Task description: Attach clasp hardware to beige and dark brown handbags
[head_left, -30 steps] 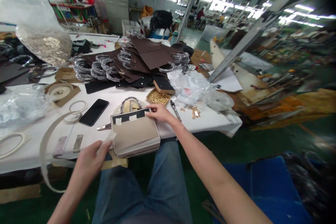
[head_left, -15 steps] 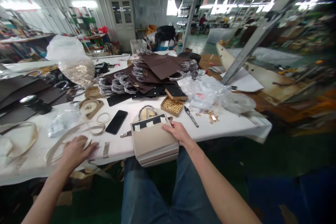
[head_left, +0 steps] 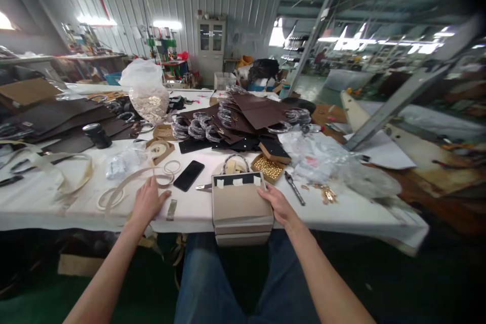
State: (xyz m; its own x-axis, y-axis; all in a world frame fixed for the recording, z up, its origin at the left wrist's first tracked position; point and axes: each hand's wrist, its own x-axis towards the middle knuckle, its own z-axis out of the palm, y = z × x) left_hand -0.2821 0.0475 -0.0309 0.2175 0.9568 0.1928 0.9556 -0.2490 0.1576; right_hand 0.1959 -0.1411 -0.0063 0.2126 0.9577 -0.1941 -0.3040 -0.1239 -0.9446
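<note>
A beige handbag (head_left: 240, 207) with a dark top band and tape patches rests at the front edge of the white table (head_left: 76, 210), over my lap. My right hand (head_left: 277, 202) lies on the bag's right side, fingers flat against it. My left hand (head_left: 147, 200) rests palm down on the table, fingers spread, on a long beige strap (head_left: 125, 187) that loops to the left. A small metal plate (head_left: 172, 209) lies just right of that hand.
A black phone (head_left: 189, 175), a box of gold studs (head_left: 269, 167), a screwdriver (head_left: 294, 187) and gold fittings (head_left: 325, 193) lie near the bag. Brown leather panels with wrapped handles (head_left: 243, 116) are piled behind. Crumpled plastic bags (head_left: 322, 162) lie at right, a black cylinder (head_left: 96, 135) at left.
My left hand let go of the bag's lower left corner, moved left and settled flat on the strap. The view tilted up and shifted; the right hand stayed on the bag.
</note>
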